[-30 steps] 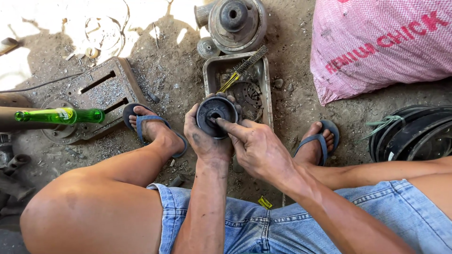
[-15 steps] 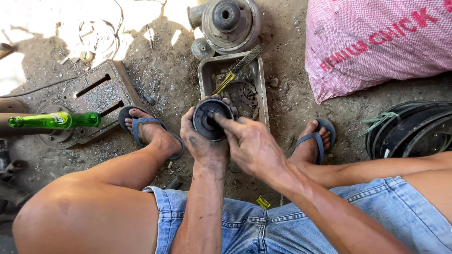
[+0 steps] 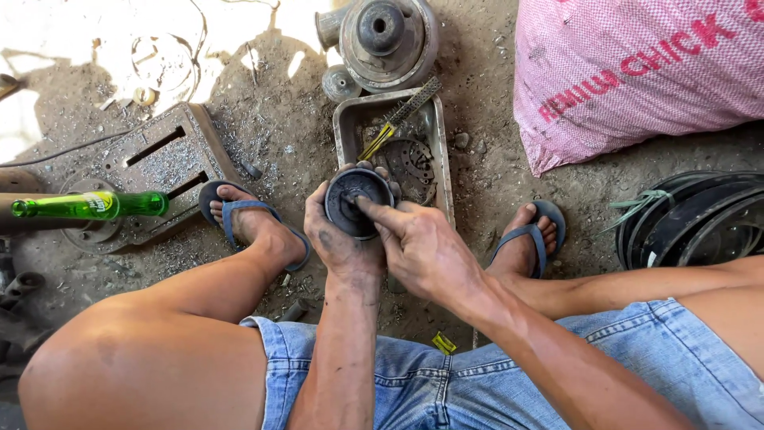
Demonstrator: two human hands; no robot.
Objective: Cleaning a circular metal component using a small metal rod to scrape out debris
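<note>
My left hand [image 3: 338, 239] grips a dark round metal part [image 3: 356, 202], disc-shaped with a hub in its middle, and holds it face up over the near end of a metal tray [image 3: 438, 151]. My right hand [image 3: 422, 247] reaches across from the right, its index finger pressed on the hub of the round part. Both hands are grimy. In the tray lie a flat perforated round plate [image 3: 410, 163] and a tool with a yellow handle [image 3: 379, 141].
A grey pump-like casting [image 3: 387, 36] stands beyond the tray. A green glass bottle [image 3: 87, 205] lies left, over a slotted metal base plate [image 3: 155, 171]. A pink woven sack [image 3: 637, 72] sits at upper right, black rubber rings [image 3: 700, 227] at right. My sandalled feet flank the tray.
The view has shifted slightly. My hands stay on the round part, the right index finger still pressing at its hub.
</note>
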